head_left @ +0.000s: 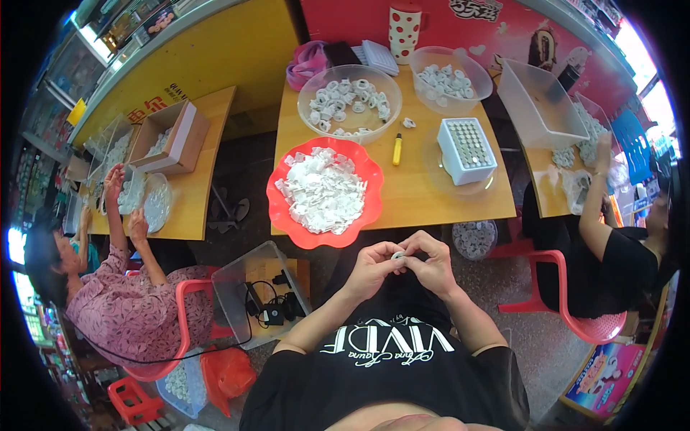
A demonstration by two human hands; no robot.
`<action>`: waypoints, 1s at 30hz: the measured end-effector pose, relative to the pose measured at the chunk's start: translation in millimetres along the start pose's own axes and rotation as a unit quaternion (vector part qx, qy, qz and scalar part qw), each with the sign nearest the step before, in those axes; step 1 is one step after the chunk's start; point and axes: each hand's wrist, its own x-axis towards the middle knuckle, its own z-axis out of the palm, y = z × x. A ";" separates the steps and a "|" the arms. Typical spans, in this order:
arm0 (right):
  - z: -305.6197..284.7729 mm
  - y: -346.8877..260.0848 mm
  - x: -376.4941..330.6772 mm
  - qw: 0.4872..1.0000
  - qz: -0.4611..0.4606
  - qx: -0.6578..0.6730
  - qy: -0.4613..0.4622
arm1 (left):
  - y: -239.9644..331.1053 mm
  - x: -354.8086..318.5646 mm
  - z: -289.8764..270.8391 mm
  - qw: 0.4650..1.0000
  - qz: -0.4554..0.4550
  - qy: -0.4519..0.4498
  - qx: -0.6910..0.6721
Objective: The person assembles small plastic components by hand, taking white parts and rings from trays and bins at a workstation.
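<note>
Both my hands meet just off the table's front edge, pinching one small white ring-like part (397,256) between the fingertips. My left hand (374,267) grips it from the left, my right hand (430,260) from the right; the fingers cover most of it. Closest to my hands stands a red scalloped bowl (279,210) heaped with thin white plastic pieces (323,190). Behind it, a clear round bowl (307,80) holds white round parts. A yellow-handled tool (397,149) lies on the wooden table (410,197), with a loose white part (409,123) beyond it.
At right on the table are a white box of small cylinders (467,172) and another clear bowl (480,85). A polka-dot tumbler (404,32) stands at the back. Co-workers sit left (122,302) and right (618,251). A clear bin with black adapters (230,280) is on my left.
</note>
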 end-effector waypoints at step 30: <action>83.4 -4.2 151.8 0.823 -0.171 -0.482 -0.248 | 5.9 -24.9 -39.8 0.995 0.002 0.034 -0.092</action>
